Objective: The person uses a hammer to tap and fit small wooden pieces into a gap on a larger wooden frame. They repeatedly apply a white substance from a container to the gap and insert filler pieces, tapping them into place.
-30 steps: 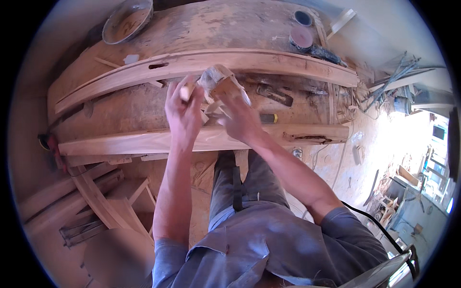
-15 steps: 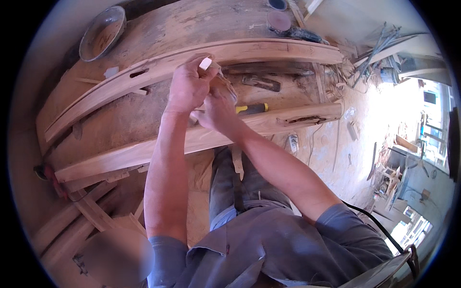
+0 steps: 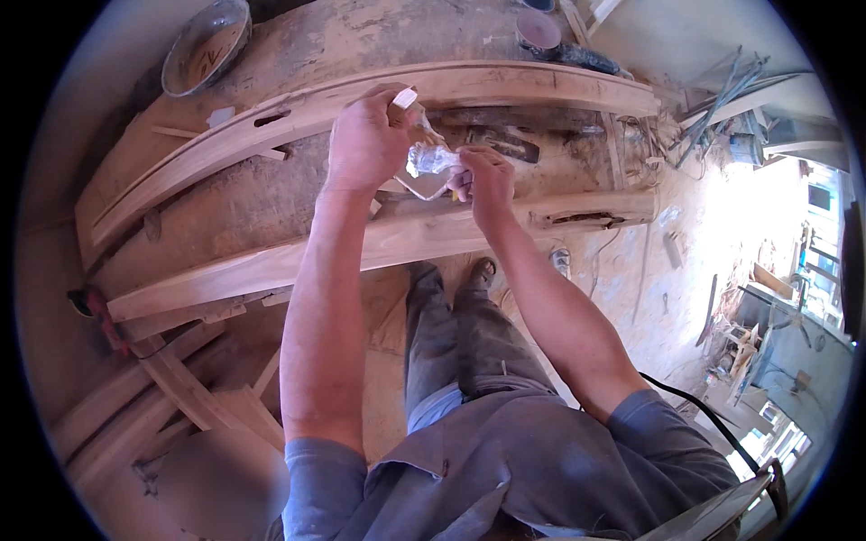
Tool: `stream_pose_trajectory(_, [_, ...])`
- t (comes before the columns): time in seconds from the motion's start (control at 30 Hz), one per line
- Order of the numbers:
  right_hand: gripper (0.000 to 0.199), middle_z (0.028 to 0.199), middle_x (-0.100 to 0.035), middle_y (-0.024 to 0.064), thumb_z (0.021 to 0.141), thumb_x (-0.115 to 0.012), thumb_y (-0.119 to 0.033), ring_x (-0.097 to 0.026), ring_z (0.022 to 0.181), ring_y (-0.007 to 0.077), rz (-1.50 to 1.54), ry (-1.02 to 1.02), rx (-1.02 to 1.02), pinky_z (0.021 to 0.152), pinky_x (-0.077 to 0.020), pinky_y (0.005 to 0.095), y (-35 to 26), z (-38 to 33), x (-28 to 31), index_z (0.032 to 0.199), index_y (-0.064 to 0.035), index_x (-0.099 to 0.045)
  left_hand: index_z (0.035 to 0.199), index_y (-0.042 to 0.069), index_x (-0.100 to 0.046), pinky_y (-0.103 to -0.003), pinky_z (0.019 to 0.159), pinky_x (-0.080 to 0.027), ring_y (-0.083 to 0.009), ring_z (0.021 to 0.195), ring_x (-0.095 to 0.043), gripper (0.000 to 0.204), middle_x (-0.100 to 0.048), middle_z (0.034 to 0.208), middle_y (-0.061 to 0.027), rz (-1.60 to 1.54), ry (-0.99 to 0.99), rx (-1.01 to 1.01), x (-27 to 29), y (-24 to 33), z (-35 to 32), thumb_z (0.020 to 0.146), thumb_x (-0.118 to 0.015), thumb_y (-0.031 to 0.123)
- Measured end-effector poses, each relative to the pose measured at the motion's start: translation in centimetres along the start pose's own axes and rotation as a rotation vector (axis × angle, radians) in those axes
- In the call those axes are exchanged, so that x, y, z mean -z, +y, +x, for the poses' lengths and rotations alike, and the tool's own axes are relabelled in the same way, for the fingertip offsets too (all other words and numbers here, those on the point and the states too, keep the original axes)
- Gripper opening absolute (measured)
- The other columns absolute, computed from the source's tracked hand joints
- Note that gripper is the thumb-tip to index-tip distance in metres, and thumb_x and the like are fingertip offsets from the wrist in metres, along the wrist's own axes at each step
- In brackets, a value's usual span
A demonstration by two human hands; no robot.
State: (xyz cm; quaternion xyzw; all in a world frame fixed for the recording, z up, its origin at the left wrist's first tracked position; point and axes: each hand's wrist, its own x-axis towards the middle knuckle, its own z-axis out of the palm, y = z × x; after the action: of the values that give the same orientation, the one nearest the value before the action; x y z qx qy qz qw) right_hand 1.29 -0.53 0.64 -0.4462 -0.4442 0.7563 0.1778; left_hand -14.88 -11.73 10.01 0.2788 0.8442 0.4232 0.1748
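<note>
My left hand [image 3: 368,137] is closed around a small pale block [image 3: 405,98] whose end sticks out past the thumb. A crumpled piece of clear plastic [image 3: 429,160], perhaps a small bag, stretches between my hands. My right hand [image 3: 489,183] pinches its right end with the fingertips. Below the plastic a thin pale strand [image 3: 419,193] hangs in a bent line; I cannot tell what it is. Both hands are above the gap between a curved wooden beam [image 3: 505,81] at the far side and a nearer wooden beam [image 3: 410,239].
A bowl [image 3: 209,54] sits far left on the dusty bench top. At the far right is a sander [image 3: 541,32]; a flat dark rectangular piece [image 3: 505,144] lies between the beams. A red power tool [image 3: 104,317] rests by the near beam's left end.
My right hand has moved right, away from the left, drawing the plastic out between them. The yellow-and-black handle on the near beam is now mostly hidden behind my right hand.
</note>
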Motion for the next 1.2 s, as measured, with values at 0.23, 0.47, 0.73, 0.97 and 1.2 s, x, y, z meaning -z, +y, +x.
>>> stream_pose_trajectory(0.23, [0.026, 0.072, -0.067, 0.0123, 0.094, -0.068, -0.026, -0.064, 0.050, 0.0197, 0.120, 0.115, -0.278, 0.040, -0.0458, 0.0317, -0.6, 0.9, 0.5, 0.088, -0.0009, -0.067, 0.129, -0.001, -0.069, -0.025, 0.081, -0.052, -0.0091, 0.093, -0.065, 0.032, -0.075, 0.109, -0.0065, -0.582, 0.374, 0.162, -0.4, -3.3, -3.4, 0.102, -0.068, 0.016])
stream_pose_trajectory(0.47, [0.022, 0.070, -0.064, 0.0108, 0.098, -0.064, -0.028, -0.060, 0.051, 0.0230, 0.559, -0.013, -0.517, 0.041, -0.0422, 0.0361, -0.5, -1.7, 4.5, 0.090, -0.0092, -0.057, 0.121, 0.005, -0.073, -0.040, 0.087, -0.053, -0.0252, 0.090, -0.069, 0.027, -0.074, 0.100, -0.0094, 0.266, 0.421, -0.022, -5.5, -12.7, -10.3, 0.094, -0.069, 0.010])
stream_pose_trajectory(0.73, [0.021, 0.074, -0.067, 0.0029, 0.100, -0.060, -0.029, -0.059, 0.056, 0.0158, 0.764, 0.026, -0.355, 0.044, -0.0443, 0.0293, -4.4, -8.7, 18.1, 0.091, -0.0118, -0.068, 0.121, 0.017, -0.075, -0.044, 0.085, -0.047, -0.0269, 0.090, -0.066, 0.035, -0.074, 0.096, -0.0032, 0.552, 0.255, -0.279, -9.6, -15.3, -11.9, 0.086, -0.073, 0.017])
stream_pose_trajectory(0.97, [0.016, 0.075, -0.067, 0.0083, 0.096, -0.066, -0.025, -0.062, 0.058, 0.0213, 0.652, 0.431, -0.125, 0.043, -0.0434, 0.0324, -4.4, -9.5, 29.2, 0.092, -0.0097, -0.064, 0.119, 0.012, -0.075, -0.043, 0.088, -0.049, -0.0283, 0.094, -0.068, 0.027, -0.076, 0.105, -0.0064, 0.654, 0.242, -0.132, -10.0, -14.9, -11.8, 0.095, -0.066, 0.022])
stream_pose_trajectory(1.2, [0.018, 0.074, -0.066, 0.0100, 0.095, -0.067, -0.022, -0.064, 0.059, 0.0224, 0.547, 0.585, 0.075, 0.044, -0.0462, 0.0340, -3.2, -7.7, 29.9, 0.096, -0.0052, -0.062, 0.113, 0.014, -0.076, -0.045, 0.083, -0.053, -0.0306, 0.092, -0.069, 0.022, -0.077, 0.102, -0.0077, 0.617, 0.260, -0.044, -10.1, -14.5, -11.5, 0.098, -0.064, 0.024])
